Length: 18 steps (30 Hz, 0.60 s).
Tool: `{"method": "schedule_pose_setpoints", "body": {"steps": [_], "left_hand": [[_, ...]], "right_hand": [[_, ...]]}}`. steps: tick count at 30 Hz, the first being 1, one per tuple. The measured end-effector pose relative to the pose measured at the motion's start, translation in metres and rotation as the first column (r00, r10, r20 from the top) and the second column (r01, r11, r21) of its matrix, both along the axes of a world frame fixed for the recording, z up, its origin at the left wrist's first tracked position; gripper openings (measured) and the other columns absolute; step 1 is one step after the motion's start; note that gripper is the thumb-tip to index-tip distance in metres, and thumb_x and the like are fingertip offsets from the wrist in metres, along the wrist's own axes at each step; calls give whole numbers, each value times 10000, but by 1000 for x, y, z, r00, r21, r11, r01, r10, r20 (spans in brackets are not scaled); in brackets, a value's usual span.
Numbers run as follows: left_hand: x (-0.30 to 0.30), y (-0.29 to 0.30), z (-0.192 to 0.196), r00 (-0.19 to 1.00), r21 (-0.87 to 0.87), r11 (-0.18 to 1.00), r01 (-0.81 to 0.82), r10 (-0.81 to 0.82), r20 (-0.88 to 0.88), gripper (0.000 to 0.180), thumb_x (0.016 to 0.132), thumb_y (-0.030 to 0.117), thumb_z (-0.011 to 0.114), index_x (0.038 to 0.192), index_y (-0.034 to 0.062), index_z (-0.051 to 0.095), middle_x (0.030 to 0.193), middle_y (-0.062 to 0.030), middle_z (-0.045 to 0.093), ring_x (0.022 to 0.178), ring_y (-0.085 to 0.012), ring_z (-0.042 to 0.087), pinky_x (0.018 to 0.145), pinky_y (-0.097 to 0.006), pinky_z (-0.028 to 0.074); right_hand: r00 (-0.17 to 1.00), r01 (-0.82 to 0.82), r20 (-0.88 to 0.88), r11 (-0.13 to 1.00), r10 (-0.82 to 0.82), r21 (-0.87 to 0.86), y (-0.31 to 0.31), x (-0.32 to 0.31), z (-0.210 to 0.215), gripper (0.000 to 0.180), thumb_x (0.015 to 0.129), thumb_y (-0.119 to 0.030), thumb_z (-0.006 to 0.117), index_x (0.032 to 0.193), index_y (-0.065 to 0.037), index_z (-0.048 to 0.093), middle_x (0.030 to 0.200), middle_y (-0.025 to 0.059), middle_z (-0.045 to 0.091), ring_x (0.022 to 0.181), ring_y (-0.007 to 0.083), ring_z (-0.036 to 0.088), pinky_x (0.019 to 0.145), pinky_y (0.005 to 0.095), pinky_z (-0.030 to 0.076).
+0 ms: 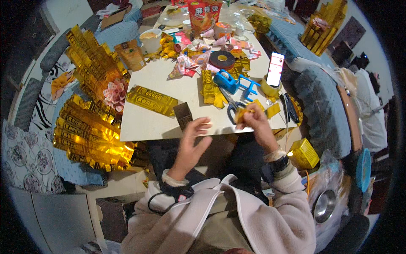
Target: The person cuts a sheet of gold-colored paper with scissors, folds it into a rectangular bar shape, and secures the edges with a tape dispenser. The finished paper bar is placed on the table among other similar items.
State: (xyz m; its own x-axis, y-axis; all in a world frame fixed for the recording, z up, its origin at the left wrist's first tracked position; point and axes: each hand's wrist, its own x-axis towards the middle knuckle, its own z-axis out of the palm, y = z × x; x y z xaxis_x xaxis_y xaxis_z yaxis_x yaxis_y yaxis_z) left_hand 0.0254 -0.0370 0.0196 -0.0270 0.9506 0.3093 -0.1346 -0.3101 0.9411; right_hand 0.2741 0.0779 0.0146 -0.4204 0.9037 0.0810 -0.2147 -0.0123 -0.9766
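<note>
My left hand (191,146) is over the table's near edge with its fingers apart and nothing in them. Just beyond it stands a dark brown open-ended piece (183,116), at the near end of a long gold printed strip (153,100) lying flat. My right hand (261,127) is closed, pinching a small crumpled piece of gold foil (242,114) between thumb and fingers. Beside that hand lie scissors (231,111) with dark handles, partly hidden by the foil. A blue tape dispenser (226,81) and a gold printed strip (207,86) are farther back.
A lit phone (275,70) leans by a tape roll (270,88) at the right. Wrapped snacks, a black tape reel (222,59), a white tub (151,40) and a red packet (202,17) crowd the far table. Gold fan-shaped stacks (91,133) stand at the left.
</note>
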Motion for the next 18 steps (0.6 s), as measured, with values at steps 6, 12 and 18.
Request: {"method": "schedule_pose_setpoints", "body": {"steps": [6, 12, 18], "left_hand": [[18, 4, -23, 922, -296, 913, 282, -172, 347, 423, 971, 166, 732, 1304, 10, 521, 1170, -73, 646, 1061, -136, 632, 935, -276, 507], [11, 2, -37, 942, -405, 901, 156, -13, 335, 232, 936, 108, 756, 1065, 50, 572, 1048, -103, 715, 892, -148, 723, 701, -248, 565], [12, -1, -36, 944, -488, 857, 164, 7, 330, 293, 971, 122, 713, 1210, 24, 574, 1123, -125, 726, 939, -200, 758, 735, -238, 585]], "right_hand": [[953, -274, 57, 928, 297, -251, -40, -41, 19, 216, 1054, -238, 613, 1163, -81, 511, 816, 14, 660, 631, 93, 649, 556, 205, 491], [944, -211, 238, 972, 230, -101, -44, -45, 12, 190, 1062, -215, 598, 1139, -50, 542, 836, 33, 667, 714, 85, 635, 598, 235, 496], [534, -69, 638, 723, -555, 687, 7, -21, -5, 300, 965, -249, 672, 1097, 10, 596, 953, 203, 655, 906, 420, 637, 801, 469, 521]]}}
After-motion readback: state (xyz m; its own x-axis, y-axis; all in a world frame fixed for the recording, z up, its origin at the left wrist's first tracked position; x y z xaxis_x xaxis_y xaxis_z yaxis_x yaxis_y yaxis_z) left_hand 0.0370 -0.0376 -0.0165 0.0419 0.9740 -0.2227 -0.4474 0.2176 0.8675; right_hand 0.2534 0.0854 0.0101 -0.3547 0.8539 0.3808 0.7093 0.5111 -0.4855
